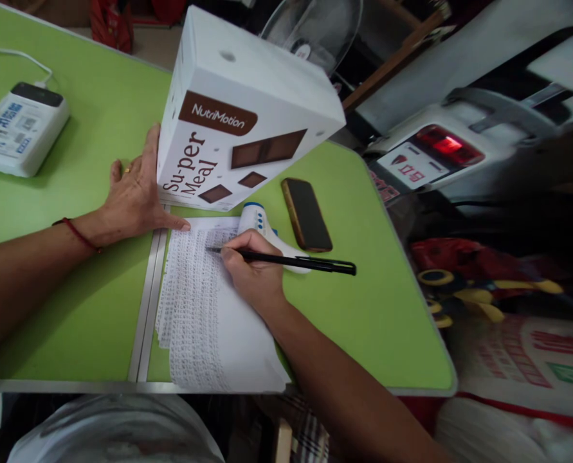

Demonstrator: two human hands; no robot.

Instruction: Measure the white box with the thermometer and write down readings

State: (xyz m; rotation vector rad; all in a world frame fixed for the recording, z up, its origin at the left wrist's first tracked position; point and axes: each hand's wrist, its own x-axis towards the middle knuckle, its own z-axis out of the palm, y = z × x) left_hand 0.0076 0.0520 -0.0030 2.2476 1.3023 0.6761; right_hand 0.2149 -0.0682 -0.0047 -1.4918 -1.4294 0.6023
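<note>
My right hand (254, 270) is closed around a slim black pen (310, 262), its tip on a sheet of paper (197, 321) covered in rows of small handwriting. More written sheets show under the left edge of that paper. My left hand (134, 186) lies with fingers spread against the left side of a white NutriMotion box (247, 109), and its thumb reaches onto the paper's top edge. The box stands just beyond the sheets. Partly hidden behind my right hand is a white and blue handheld device (257, 218), which looks like an infrared thermometer.
A dark phone (307, 214) in a brown case lies right of the device. At the far left of the green table (88, 321) sits a white box-shaped device (23, 128) with a cable. Beyond the table stand a fan (312, 29) and a white machine with a red display (443, 148).
</note>
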